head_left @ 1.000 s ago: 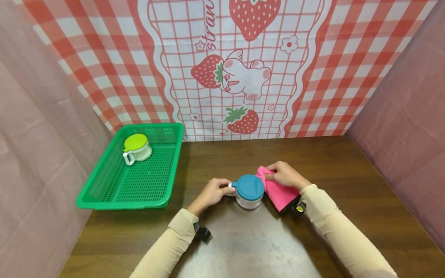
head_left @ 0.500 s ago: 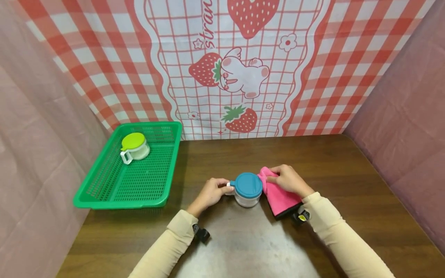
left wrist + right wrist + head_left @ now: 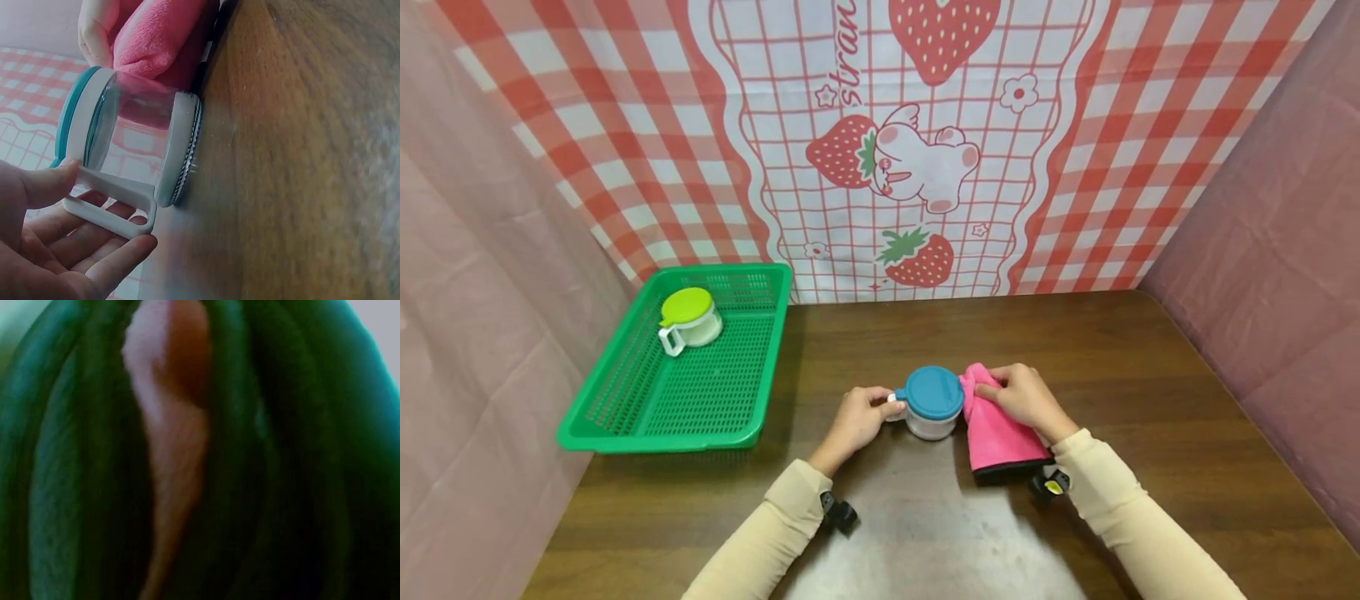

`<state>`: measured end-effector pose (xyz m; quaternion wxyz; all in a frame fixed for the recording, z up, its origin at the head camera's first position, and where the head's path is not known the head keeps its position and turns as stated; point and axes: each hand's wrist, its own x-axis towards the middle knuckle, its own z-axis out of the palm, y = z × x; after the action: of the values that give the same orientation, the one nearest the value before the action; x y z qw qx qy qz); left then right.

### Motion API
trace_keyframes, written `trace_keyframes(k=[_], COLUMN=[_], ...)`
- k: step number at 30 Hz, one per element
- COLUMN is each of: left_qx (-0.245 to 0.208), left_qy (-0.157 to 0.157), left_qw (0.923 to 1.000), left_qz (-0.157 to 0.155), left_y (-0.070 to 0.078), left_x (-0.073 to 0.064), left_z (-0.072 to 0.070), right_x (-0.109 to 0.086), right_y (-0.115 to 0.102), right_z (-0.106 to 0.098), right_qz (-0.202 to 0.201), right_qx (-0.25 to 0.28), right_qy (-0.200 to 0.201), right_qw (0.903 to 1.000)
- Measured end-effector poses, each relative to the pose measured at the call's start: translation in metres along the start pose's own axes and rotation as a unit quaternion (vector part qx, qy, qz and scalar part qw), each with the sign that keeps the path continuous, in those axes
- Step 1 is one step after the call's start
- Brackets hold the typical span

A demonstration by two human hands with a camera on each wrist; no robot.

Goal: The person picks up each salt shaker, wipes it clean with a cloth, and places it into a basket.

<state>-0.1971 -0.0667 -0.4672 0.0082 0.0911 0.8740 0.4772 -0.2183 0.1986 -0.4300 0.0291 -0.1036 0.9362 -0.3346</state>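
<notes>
A clear glass jar with a blue lid (image 3: 934,392) stands upright on the wooden table. My left hand (image 3: 855,421) pinches its white side handle (image 3: 103,217); in the left wrist view the thumb lies at the handle's top by the lid, with the fingers around and under it. From the other side, my right hand (image 3: 1026,400) holds a pink cloth (image 3: 1003,437) with a dark edge, bunched against the jar's side. Dark green cloth folds (image 3: 100,456) and a pinkish strip fill the blurred right wrist view, so the right fingertips are partly hidden.
A green perforated basket (image 3: 763,358) stands on the table at the left. Inside it, toward the back left, sits a similar jar with a lime-green lid (image 3: 687,307). A red-and-white strawberry curtain (image 3: 925,167) hangs behind the table.
The pink cloth's lower edge has swung left and toward the front, and the right hand has shifted slightly right and nearer. The left hand keeps its hold on the jar's handle.
</notes>
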Motion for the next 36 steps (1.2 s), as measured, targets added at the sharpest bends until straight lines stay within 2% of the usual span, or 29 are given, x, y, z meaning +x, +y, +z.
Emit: trace_keyframes(k=[6, 11, 23, 36], left_qx=[0.002, 0.022, 0.020, 0.014], left_qy=[0.015, 0.022, 0.017, 0.002], left_qw=[0.9998, 0.9994, 0.9996, 0.9998], left_qz=[-0.015, -0.011, -0.013, -0.015], left_y=[0.003, 0.007, 0.005, 0.005], left_x=[-0.003, -0.003, -0.007, -0.001], left_z=[0.002, 0.001, 0.003, 0.001], right_x=[-0.007, -0.009, -0.021, -0.028], right_y=[-0.002, -0.004, -0.006, -0.011], right_z=[0.004, 0.007, 0.016, 0.022], right_qz=[0.027, 0.027, 0.039, 0.048], right_qx=[0.015, 0.028, 0.030, 0.033], right_qy=[-0.005, 0.006, 0.018, 0.031], right_qw=[0.9995, 0.9992, 0.9986, 0.9978])
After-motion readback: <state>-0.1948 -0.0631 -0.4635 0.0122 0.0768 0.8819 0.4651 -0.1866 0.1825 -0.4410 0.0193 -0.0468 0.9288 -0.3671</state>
